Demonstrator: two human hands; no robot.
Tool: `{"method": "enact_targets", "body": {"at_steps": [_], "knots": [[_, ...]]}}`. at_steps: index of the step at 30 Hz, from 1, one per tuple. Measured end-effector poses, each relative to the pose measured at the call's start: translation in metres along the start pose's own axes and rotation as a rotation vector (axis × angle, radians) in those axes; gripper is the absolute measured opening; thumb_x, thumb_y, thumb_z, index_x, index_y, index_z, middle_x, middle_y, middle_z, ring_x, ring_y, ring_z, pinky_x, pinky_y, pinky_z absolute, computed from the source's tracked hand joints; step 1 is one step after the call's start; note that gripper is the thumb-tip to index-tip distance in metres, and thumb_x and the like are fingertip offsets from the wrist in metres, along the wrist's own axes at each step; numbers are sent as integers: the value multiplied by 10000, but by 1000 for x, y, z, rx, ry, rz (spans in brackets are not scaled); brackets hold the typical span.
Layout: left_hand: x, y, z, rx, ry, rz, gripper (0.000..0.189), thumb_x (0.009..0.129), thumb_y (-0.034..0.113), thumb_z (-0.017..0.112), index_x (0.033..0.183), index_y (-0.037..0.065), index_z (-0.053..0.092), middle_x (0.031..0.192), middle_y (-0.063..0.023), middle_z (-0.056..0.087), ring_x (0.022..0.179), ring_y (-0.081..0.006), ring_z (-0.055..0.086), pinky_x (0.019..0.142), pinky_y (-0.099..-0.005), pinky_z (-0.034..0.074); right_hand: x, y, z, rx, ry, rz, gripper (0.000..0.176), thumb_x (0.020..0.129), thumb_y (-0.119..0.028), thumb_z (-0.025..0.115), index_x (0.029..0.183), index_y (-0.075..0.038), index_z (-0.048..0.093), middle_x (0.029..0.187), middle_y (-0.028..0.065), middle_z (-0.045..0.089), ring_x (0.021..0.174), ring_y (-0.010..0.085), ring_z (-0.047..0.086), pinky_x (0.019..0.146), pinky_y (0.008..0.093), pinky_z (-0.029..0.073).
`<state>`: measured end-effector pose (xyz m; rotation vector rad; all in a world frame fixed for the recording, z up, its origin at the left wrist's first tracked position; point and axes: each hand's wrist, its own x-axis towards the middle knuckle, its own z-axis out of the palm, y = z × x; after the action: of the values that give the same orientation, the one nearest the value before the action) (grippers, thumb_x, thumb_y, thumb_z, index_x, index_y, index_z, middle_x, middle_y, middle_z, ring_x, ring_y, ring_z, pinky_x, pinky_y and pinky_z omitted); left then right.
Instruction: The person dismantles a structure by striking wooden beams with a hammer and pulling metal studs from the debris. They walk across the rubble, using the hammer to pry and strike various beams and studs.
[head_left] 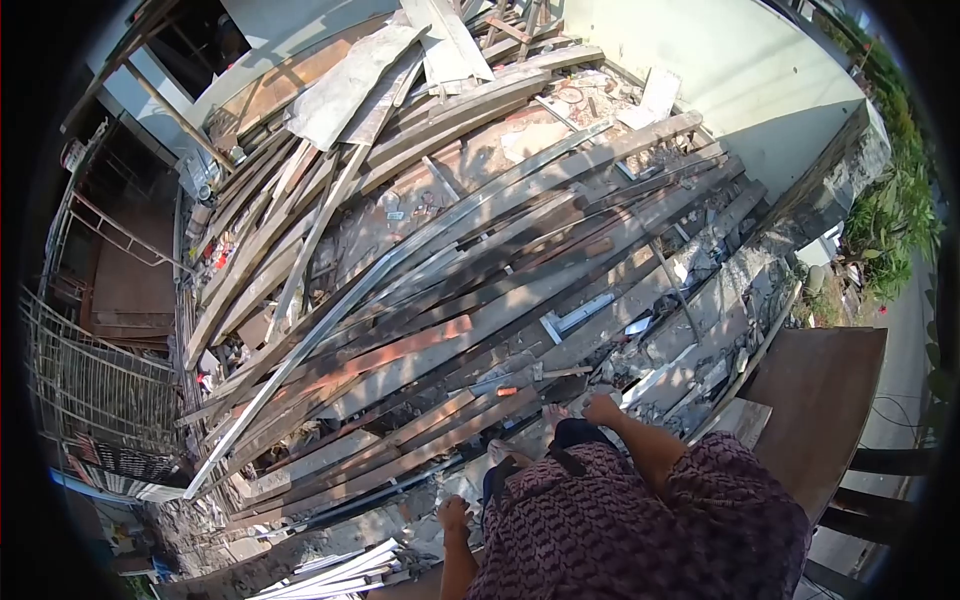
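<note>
In the head view, a big heap of long, weathered grey and brown wooden planks filled the middle of the frame, lying crisscross from lower left to upper right over broken grey concrete rubble. A long pale metal strip ran diagonally across the heap, and a small orange-handled object lay among the plank ends near lower centre. The person, in a dark purple patterned garment, stood at the bottom edge. The right hand reached out at lower centre, just beside the near ends of the planks and the rubble; its fingers looked curled, but I could not tell whether they gripped anything. The left hand hung lower, toward bottom centre-left, above debris and near a bundle of pale flat slats; its fingers seemed drawn in, and again a grasp could not be made out. A flat grey sheet board lay on the heap at the top, a white wall stood at upper right, a rusty brown metal sheet sat at lower right, and a wire mesh fence ran along the left.
</note>
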<state>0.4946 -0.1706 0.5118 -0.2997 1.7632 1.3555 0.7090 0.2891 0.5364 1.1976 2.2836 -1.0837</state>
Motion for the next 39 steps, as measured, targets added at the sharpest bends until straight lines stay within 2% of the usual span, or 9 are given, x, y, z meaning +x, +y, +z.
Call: {"method": "enact_targets", "body": {"at_steps": [8,11,20,25,26,28,31,34,39], "knots": [[23,-19,-24,-27,-60,233,246,837,101,613,1074,43,583,872,-79,608,756,-236,633,617,-406,513,-22,-26,-5,21,2,96,395,704,-272,608,1003,-35,708,979,231,683,944,382,656,874,422,511],[26,-10,-32,202,-292,462,268,838,120,624,1090,45,574,888,-88,615,772,-251,637,628,-425,517,-29,-29,-4,14,0,106,404,708,-277,608,1018,-38,707,1003,231,681,959,393,650,882,426,508],[34,-6,-42,159,-172,336,282,840,144,619,1101,49,565,900,-87,615,833,-247,633,693,-434,521,-27,-14,24,21,22,147,417,707,-292,613,1027,-43,710,1028,228,676,983,392,643,898,426,501],[-7,54,-14,-1,-21,-116,271,846,166,607,1090,54,567,900,-59,604,819,-211,622,724,-417,519,-27,-15,31,52,57,150,394,704,-265,599,1011,-49,719,1019,225,678,986,389,641,900,423,499],[-2,50,-20,0,-21,-115,271,846,166,607,1090,54,567,900,-59,604,819,-211,622,724,-417,519,-27,-16,31,39,64,138,388,704,-255,593,1007,-50,721,1017,225,678,988,388,640,901,422,498],[29,12,-46,460,-238,304,412,848,188,549,1210,-3,500,1091,-148,595,1016,-288,605,783,-460,552,-29,-21,25,26,51,138,385,705,-250,588,1006,-50,721,1018,225,677,987,387,640,899,422,498],[32,24,-37,331,-120,-22,374,865,173,524,1198,3,510,1086,-150,597,1021,-294,607,761,-454,557,-40,-39,9,18,16,131,381,708,-244,582,1005,-50,720,1016,227,677,984,390,639,897,424,497],[18,45,-25,86,-31,-123,273,852,171,603,1091,46,565,916,-65,603,841,-218,623,723,-402,525,-44,-46,3,20,10,129,377,709,-244,583,1002,-49,718,1009,230,676,979,395,638,895,427,496],[5,58,-19,75,-8,-110,247,843,161,599,1065,56,573,917,-62,608,833,-211,627,697,-396,527,-49,-48,3,23,21,109,372,712,-250,589,994,-42,714,998,232,677,972,401,637,894,429,496]]}}
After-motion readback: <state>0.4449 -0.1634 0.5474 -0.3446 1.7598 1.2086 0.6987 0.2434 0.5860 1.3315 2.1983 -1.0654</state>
